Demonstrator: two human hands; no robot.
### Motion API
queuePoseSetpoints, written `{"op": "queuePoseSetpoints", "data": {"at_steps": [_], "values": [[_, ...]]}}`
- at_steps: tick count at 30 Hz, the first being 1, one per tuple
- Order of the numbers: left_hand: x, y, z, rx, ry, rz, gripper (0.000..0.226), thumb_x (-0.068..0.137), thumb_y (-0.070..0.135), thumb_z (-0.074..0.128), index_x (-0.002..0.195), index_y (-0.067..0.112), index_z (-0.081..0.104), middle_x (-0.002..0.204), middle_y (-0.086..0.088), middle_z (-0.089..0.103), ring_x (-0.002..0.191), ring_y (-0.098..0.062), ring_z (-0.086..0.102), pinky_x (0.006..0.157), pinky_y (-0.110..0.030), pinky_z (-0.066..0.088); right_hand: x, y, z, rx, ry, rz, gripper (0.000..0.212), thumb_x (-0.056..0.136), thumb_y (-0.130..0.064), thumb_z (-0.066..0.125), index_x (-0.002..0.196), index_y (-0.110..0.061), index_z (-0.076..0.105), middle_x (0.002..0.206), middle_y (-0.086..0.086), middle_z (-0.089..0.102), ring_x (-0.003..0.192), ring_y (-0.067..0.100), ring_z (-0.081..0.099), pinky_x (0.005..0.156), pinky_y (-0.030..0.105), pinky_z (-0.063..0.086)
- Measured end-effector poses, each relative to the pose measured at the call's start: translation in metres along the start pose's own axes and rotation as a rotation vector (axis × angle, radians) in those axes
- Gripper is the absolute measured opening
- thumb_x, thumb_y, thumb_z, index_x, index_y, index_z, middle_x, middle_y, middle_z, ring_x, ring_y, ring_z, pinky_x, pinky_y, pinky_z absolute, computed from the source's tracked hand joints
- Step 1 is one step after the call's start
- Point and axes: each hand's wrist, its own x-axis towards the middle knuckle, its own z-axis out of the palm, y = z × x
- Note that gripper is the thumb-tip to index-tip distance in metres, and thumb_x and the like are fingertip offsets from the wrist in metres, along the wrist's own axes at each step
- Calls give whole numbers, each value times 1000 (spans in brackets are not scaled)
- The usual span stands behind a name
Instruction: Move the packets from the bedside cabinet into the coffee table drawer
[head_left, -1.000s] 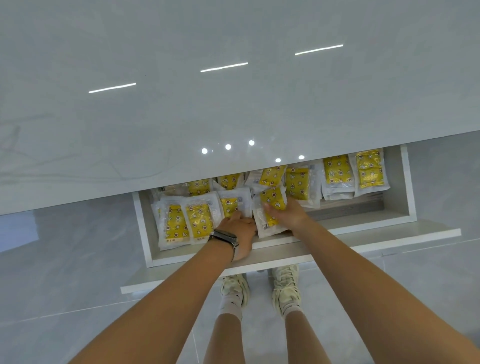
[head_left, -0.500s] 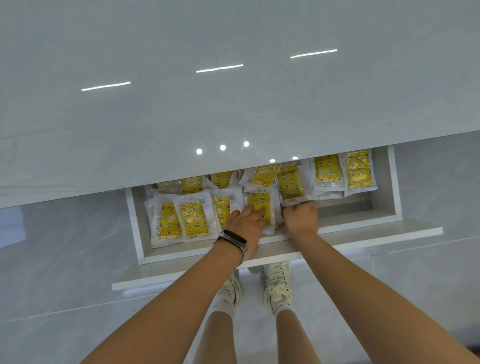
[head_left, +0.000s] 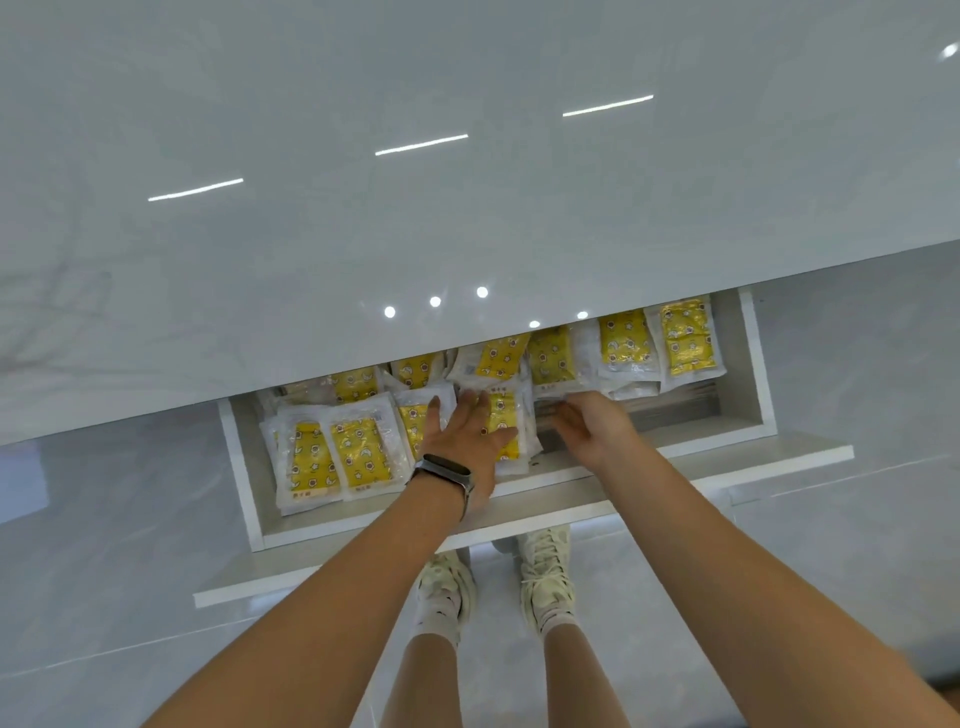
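The coffee table drawer (head_left: 748, 364) stands pulled out under the glossy tabletop (head_left: 467, 182). Several clear packets with yellow contents (head_left: 358, 452) lie in it, side by side and overlapping, from the left wall to the far right. My left hand (head_left: 462, 441), with a dark band on the wrist, lies flat with fingers spread on a packet (head_left: 511, 447) in the middle. My right hand (head_left: 592, 428) hovers just right of that packet, fingers loosely curled over a bare strip of drawer floor, holding nothing.
The drawer's white front panel (head_left: 675, 467) juts out toward me at knee height. My two legs and pale sneakers (head_left: 545, 577) stand on the grey tiled floor (head_left: 104, 571) right below it. The tabletop hides the drawer's rear part.
My right hand let go of the middle packet and drew back to the right. My left hand slid from the drawer's front edge onto that packet and opened flat.
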Motion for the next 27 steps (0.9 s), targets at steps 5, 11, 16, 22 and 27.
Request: {"op": "queuePoseSetpoints", "data": {"at_steps": [5, 11, 16, 22, 27], "values": [[-34, 16, -16, -358, 252, -31, 43, 97, 25, 42, 140, 27, 41, 155, -3, 25, 139, -24, 30, 111, -42, 27, -67, 2, -32, 135, -1, -29, 12, 99, -9, 46, 102, 0, 53, 106, 14, 60, 105, 28, 58, 98, 39, 47], [-114, 24, -8, -1054, 275, -378, 25, 95, 28, 50, 77, 17, 62, 69, 2, 67, 59, -13, 61, 59, -30, 50, -132, 41, -61, 75, 248, -86, 47, 97, -9, 50, 141, -16, 33, 124, 9, 46, 86, 13, 52, 92, 35, 42], [-150, 22, 26, -2090, -166, -875, 19, 96, 14, 47, 89, 3, 60, 84, -17, 66, 66, -25, 61, 57, -31, 48, -113, 37, -63, 199, 189, 130, 15, 99, -6, 41, 95, 0, 54, 100, 14, 56, 98, 31, 57, 95, 38, 45], [-147, -15, 35, -2683, 146, -1005, 21, 93, -1, 35, 84, 7, 52, 108, -15, 61, 121, -28, 53, 99, -52, 38, -100, 16, -53, 232, 143, 220, 10, 90, 3, 45, 84, -3, 51, 106, 18, 48, 92, 31, 53, 98, 41, 47], [-139, -25, 15, -2942, 216, -962, 34, 96, 14, 35, 125, 5, 49, 138, -11, 52, 130, -26, 47, 104, -54, 31, -103, 8, -40, 218, 81, 164, 15, 92, 3, 41, 99, 1, 54, 133, 22, 50, 116, 32, 54, 101, 40, 43]]}}
